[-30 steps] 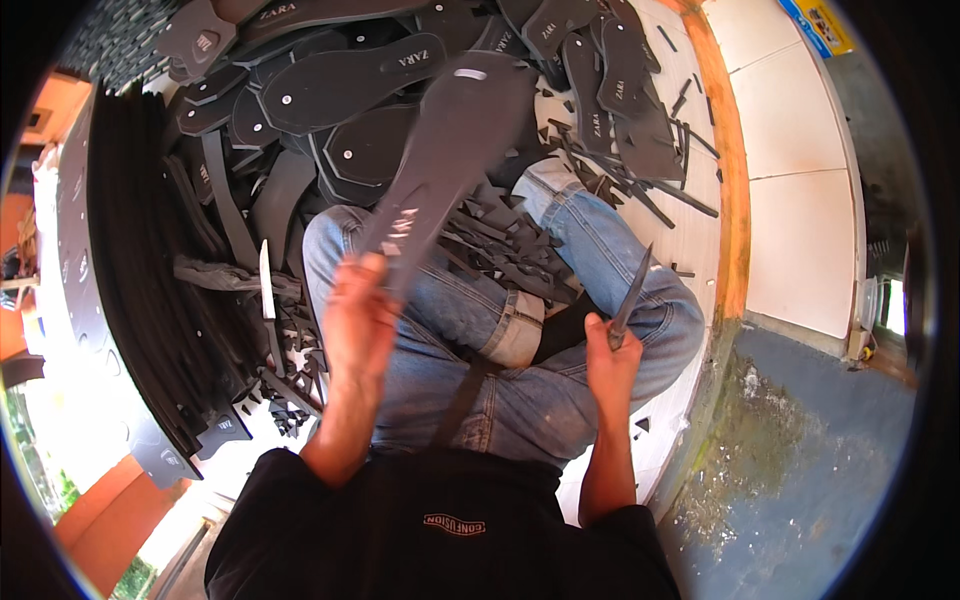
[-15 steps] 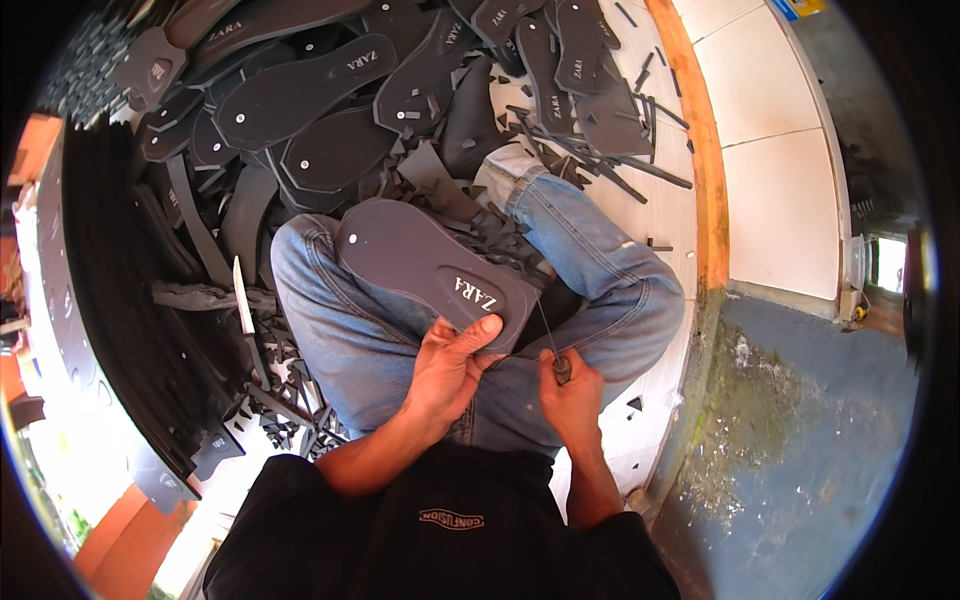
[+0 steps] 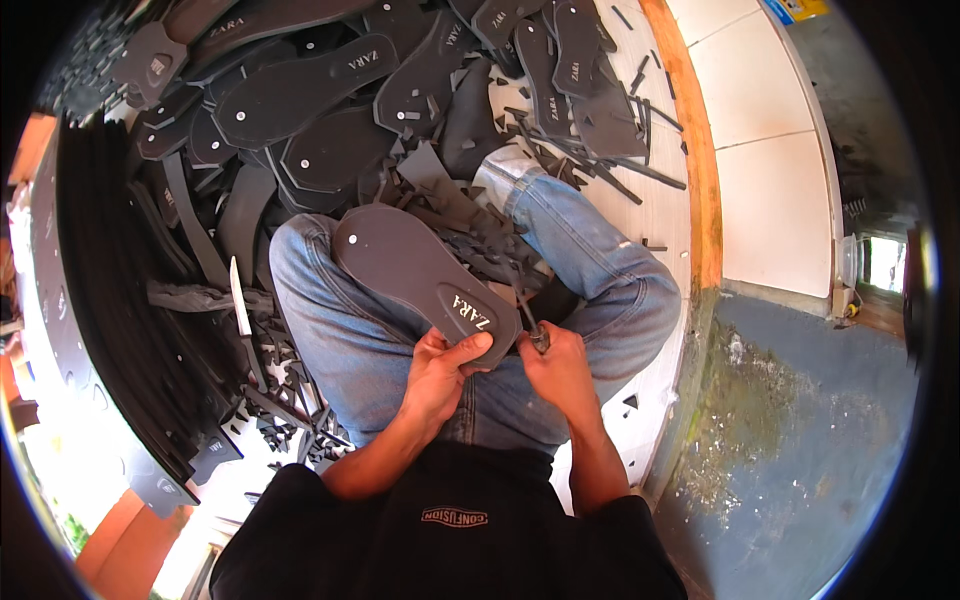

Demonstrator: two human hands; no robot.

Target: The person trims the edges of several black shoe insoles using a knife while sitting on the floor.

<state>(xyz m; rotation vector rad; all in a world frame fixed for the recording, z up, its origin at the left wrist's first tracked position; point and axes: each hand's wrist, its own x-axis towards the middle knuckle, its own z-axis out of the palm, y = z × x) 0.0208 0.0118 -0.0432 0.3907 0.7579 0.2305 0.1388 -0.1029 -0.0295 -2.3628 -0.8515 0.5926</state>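
While the flat, dark-grey, foot-shaped sole (image 3: 395, 258) lies across your faded blue denim jeans (image 3: 325, 330), your left hand (image 3: 438, 380) pinches its heel end, thumb on top. Your right hand (image 3: 558, 368) grips a slim knife (image 3: 541, 339) by its handle, blade beside the heel edge; contact is unclear. You seem to be trimming that edge; the next move calls for a steady hold, left fingers clear of the blade. Beyond lie more dark soles (image 3: 300, 92).
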